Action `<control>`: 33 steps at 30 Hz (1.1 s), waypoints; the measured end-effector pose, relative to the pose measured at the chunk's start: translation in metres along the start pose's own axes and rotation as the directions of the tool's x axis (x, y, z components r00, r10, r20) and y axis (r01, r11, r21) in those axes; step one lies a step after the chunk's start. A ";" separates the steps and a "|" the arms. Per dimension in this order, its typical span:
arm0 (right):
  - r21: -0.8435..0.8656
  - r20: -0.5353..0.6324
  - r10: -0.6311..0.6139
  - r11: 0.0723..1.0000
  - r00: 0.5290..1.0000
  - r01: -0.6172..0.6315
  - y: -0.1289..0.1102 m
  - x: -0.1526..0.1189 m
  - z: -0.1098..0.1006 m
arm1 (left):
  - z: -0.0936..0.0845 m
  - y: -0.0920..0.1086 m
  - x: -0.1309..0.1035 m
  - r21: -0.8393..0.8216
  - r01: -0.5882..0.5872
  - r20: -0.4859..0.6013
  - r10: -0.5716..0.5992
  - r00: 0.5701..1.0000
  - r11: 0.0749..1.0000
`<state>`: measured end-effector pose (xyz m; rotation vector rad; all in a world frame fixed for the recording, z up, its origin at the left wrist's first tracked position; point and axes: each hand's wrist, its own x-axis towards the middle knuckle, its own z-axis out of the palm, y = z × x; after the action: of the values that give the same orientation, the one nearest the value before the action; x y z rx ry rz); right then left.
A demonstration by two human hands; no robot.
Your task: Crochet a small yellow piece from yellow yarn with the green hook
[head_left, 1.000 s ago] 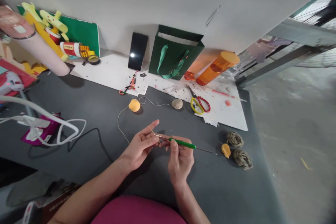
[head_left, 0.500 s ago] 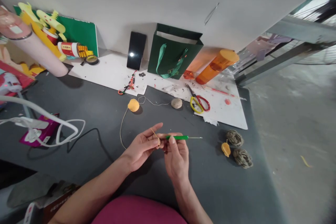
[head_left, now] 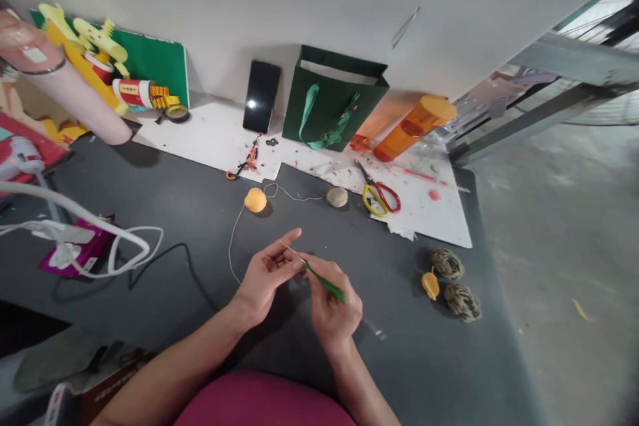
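My left hand (head_left: 260, 283) pinches yarn between thumb and fingers, and a strand of yellow yarn (head_left: 290, 248) runs taut up over its raised index finger. Whatever small worked piece sits at the pinch is mostly hidden. My right hand (head_left: 337, 306) grips a crochet hook (head_left: 325, 283) by its green handle, with the hook end pointing left to the left fingertips. Beyond the hands lie a yellow yarn ball (head_left: 255, 200) and a beige yarn ball (head_left: 337, 197). One thin strand trails from near the yellow ball to my left hand.
Scissors (head_left: 378, 196) with yellow and red handles rest on the white board (head_left: 444, 216). Two grey-green yarn bundles (head_left: 462, 302) and a small yellow piece (head_left: 430, 285) are at right. Behind stand a phone (head_left: 262, 96) and a green bag (head_left: 334, 100). White cables (head_left: 142, 246) loop at left.
My right hand has turned the crochet hook round: its tip pointed right, away from the left hand, and now points left at the left fingertips. The view has shifted slightly.
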<state>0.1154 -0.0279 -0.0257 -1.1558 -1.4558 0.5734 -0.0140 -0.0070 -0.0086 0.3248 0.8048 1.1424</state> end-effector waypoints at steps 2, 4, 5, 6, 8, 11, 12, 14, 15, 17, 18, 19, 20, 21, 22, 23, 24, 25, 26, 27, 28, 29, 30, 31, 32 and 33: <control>-0.035 0.002 -0.105 0.994 0.994 0.105 -0.001 0.000 0.001 | 0.000 0.001 0.000 -0.022 0.018 -0.009 -0.018 1.000 1.000; -0.007 -0.032 -0.074 0.997 0.997 0.074 -0.003 0.000 0.002 | 0.000 0.002 0.000 -0.045 0.062 0.018 -0.061 0.998 0.997; 0.019 -0.053 -0.026 0.999 0.998 0.027 -0.004 0.000 0.002 | -0.001 0.002 0.000 -0.055 0.083 0.038 -0.081 0.996 0.995; 0.044 -0.071 0.032 0.999 0.997 -0.029 -0.004 0.000 0.003 | -0.001 0.002 0.000 -0.061 0.099 0.059 -0.095 0.994 0.993; 0.064 -0.106 0.132 0.990 0.985 -0.126 -0.006 0.001 0.003 | -0.002 0.001 0.001 -0.072 0.114 0.089 -0.108 0.990 0.991; 0.069 -0.156 0.191 0.981 0.969 -0.182 -0.007 0.001 0.003 | -0.005 0.000 0.003 -0.073 0.116 0.094 -0.109 0.990 0.991; 0.084 -0.162 0.199 0.979 0.967 -0.188 -0.007 0.002 0.003 | -0.005 0.000 0.003 -0.073 0.118 0.092 -0.111 0.990 0.990; 0.133 -0.149 0.223 0.970 0.963 -0.204 -0.007 0.003 0.003 | -0.006 0.000 0.004 -0.078 0.127 0.092 -0.120 0.988 0.989; 0.166 -0.132 0.244 0.961 0.961 -0.222 -0.007 0.003 0.003 | -0.007 0.000 0.004 -0.083 0.134 0.097 -0.126 0.987 0.987; 0.247 -0.092 0.301 0.930 0.949 -0.271 -0.006 0.005 0.002 | -0.007 0.000 0.004 -0.091 0.154 0.112 -0.143 0.983 0.984; 0.292 -0.068 0.336 0.907 0.939 -0.303 -0.005 0.006 0.001 | -0.007 0.000 0.004 -0.093 0.164 0.122 -0.152 0.981 0.982; 0.339 -0.044 0.372 0.879 0.927 -0.336 -0.004 0.007 0.000 | -0.007 0.000 0.004 -0.095 0.175 0.132 -0.162 0.978 0.980; 0.383 -0.022 0.407 0.847 0.913 -0.368 -0.003 0.008 -0.001 | -0.008 0.000 0.004 -0.096 0.187 0.145 -0.172 0.974 0.978; 0.421 -0.003 0.442 0.814 0.897 -0.400 -0.002 0.010 -0.001 | -0.008 0.000 0.005 -0.095 0.199 0.158 -0.182 0.970 0.975; 0.453 0.018 0.478 0.779 0.878 -0.433 -0.001 0.010 -0.002 | -0.007 0.000 0.005 -0.094 0.208 0.172 -0.190 0.967 0.974; 0.479 0.043 0.511 0.743 0.858 -0.467 0.000 0.011 -0.002 | -0.007 0.000 0.005 -0.092 0.214 0.185 -0.195 0.963 0.972; 0.502 0.069 0.539 0.709 0.840 -0.496 0.000 0.011 -0.001 | -0.007 0.000 0.005 -0.088 0.221 0.200 -0.200 0.959 0.971; 0.521 0.092 0.556 0.680 0.826 -0.516 0.001 0.011 0.000 | -0.006 0.000 0.005 -0.083 0.226 0.213 -0.204 0.956 0.971; 0.536 0.111 0.564 0.659 0.818 -0.527 0.001 0.010 0.002 | -0.006 0.000 0.005 -0.080 0.227 0.223 -0.205 0.953 0.971; 0.548 0.121 0.562 0.649 0.818 -0.527 0.001 0.010 0.004 | -0.005 0.000 0.004 -0.079 0.226 0.228 -0.203 0.952 0.971; 0.560 0.121 0.553 0.648 0.825 -0.517 0.000 0.009 0.006 | -0.004 0.000 0.004 -0.078 0.221 0.229 -0.199 0.953 0.972; 0.570 0.114 0.538 0.652 0.835 -0.499 -0.001 0.008 0.009 | -0.003 0.001 0.004 -0.077 0.216 0.226 -0.194 0.955 0.973; 0.580 0.104 0.523 0.659 0.846 -0.479 -0.001 0.007 0.010 | -0.002 0.001 0.003 -0.075 0.209 0.221 -0.188 0.957 0.975; 0.588 0.091 0.510 0.666 0.856 -0.460 -0.002 0.006 0.012 | -0.002 0.002 0.003 -0.072 0.202 0.217 -0.182 0.959 0.977; 0.594 0.080 0.498 0.672 0.864 -0.442 -0.003 0.006 0.013 | -0.001 0.003 0.002 -0.067 0.196 0.214 -0.178 0.960 0.978; 0.600 0.071 0.488 0.676 0.870 -0.428 -0.004 0.006 0.013 | -0.001 0.003 0.002 -0.062 0.189 0.211 -0.172 0.962 0.980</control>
<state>0.1025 -0.0205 -0.0228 -1.0002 -0.7739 1.2220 -0.0166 -0.0040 -0.0079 0.2899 0.5916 0.9499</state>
